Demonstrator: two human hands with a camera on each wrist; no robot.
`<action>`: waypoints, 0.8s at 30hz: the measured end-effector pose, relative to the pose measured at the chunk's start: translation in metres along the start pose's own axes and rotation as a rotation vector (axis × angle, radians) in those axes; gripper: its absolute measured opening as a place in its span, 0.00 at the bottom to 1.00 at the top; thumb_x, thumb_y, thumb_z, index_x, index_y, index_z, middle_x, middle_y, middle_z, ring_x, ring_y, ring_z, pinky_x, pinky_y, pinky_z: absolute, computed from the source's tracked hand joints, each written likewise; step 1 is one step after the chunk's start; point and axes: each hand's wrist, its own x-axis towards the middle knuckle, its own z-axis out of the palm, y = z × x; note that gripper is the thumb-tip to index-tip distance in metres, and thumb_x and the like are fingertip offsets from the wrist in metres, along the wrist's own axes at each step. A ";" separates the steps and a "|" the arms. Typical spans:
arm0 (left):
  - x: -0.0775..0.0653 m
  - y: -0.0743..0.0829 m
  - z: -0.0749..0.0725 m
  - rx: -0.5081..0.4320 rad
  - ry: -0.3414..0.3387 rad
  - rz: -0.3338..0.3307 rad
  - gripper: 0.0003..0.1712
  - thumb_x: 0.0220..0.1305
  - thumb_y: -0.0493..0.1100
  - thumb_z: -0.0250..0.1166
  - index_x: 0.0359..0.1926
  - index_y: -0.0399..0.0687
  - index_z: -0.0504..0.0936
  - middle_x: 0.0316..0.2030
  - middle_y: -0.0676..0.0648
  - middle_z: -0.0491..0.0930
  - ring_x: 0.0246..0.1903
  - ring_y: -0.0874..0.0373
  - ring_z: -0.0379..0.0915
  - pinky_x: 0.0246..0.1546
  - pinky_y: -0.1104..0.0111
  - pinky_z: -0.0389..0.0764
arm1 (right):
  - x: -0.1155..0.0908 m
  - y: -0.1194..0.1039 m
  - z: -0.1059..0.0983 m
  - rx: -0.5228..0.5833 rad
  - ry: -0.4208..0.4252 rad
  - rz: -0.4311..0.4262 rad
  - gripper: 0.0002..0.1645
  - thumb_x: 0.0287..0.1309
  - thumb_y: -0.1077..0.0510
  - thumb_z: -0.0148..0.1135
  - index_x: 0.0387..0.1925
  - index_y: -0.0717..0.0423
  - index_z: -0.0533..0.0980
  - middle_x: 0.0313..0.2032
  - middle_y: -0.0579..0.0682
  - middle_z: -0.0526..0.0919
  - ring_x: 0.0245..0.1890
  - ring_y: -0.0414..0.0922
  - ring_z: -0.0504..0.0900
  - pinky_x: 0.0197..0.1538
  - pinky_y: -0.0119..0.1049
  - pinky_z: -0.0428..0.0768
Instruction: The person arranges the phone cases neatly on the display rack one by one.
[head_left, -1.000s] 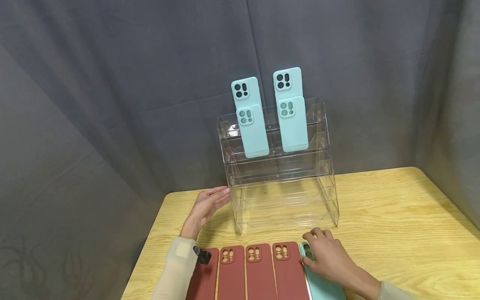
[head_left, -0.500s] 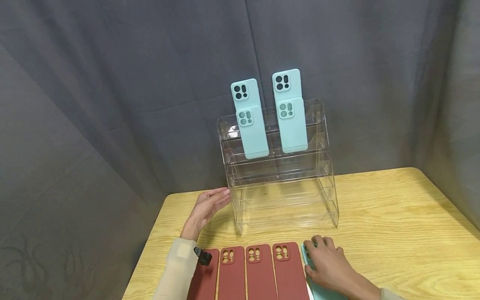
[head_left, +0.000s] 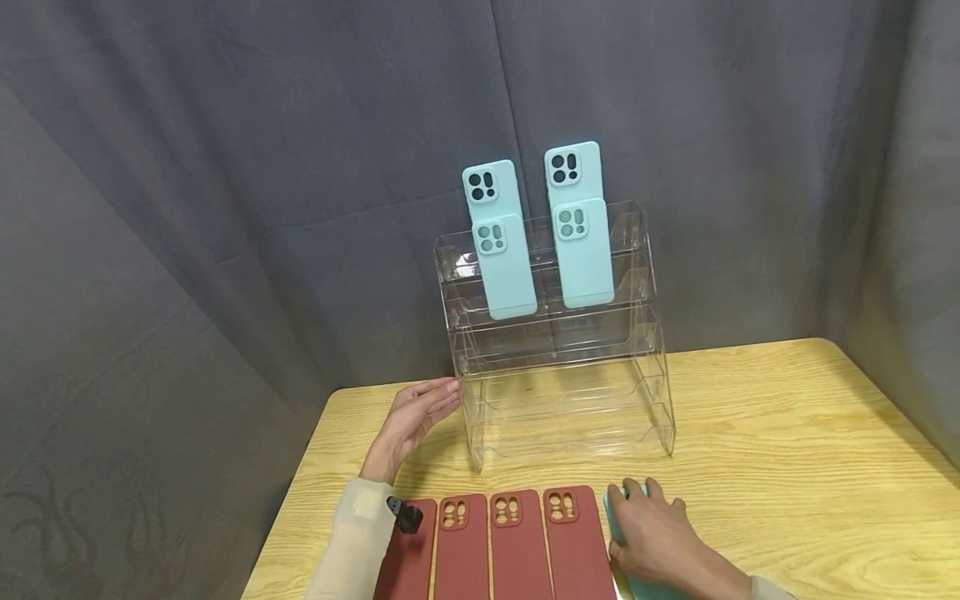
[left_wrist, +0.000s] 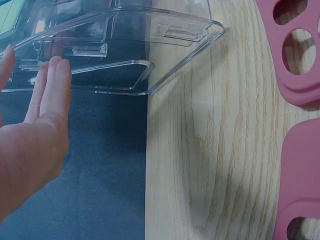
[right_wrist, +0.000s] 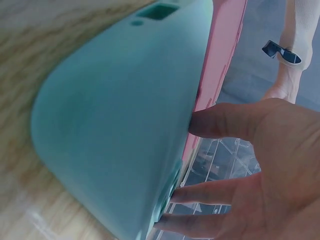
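My left hand [head_left: 411,425] holds its fingers nearly straight, fingertips at the left side of a clear tiered acrylic display rack [head_left: 558,365]. In the left wrist view, the hand [left_wrist: 37,145] shows its fingers together beside the rack's side panel [left_wrist: 187,60]. At the front right, my right hand [head_left: 658,537] grips a light teal phone case [head_left: 652,590] and hides most of it. The right wrist view shows the thumb on one long edge of that teal case [right_wrist: 120,110], with two fingers at its camera-cutout end. Several matching teal cases [head_left: 504,271] stand in the rack's upper tiers.
Several dark red phone cases [head_left: 520,554] lie in a row along the front of the wooden table [head_left: 780,467], left of the teal case. Grey curtains [head_left: 300,183] hang behind and beside the table. A small black camera [head_left: 406,514] sits on my left wrist.
My right hand has slid slightly forward and its fingers have come over the teal case's camera cutouts, now hidden in the head view. My left hand stays at the rack's side.
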 end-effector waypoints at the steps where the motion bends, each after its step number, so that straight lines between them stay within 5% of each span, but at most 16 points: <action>1: 0.000 0.000 0.000 -0.003 0.001 0.000 0.28 0.74 0.38 0.67 0.70 0.31 0.74 0.62 0.39 0.84 0.54 0.59 0.87 0.65 0.62 0.85 | 0.000 0.000 0.000 0.002 -0.009 0.001 0.41 0.49 0.52 0.81 0.60 0.68 0.77 0.60 0.75 0.79 0.59 0.82 0.75 0.43 0.85 0.79; 24: 0.000 -0.001 0.000 -0.020 0.013 0.008 0.26 0.73 0.37 0.67 0.68 0.32 0.76 0.61 0.40 0.85 0.54 0.58 0.87 0.64 0.62 0.86 | -0.003 0.007 -0.006 0.017 0.004 -0.020 0.40 0.43 0.51 0.85 0.59 0.57 0.80 0.60 0.62 0.83 0.59 0.75 0.77 0.42 0.81 0.82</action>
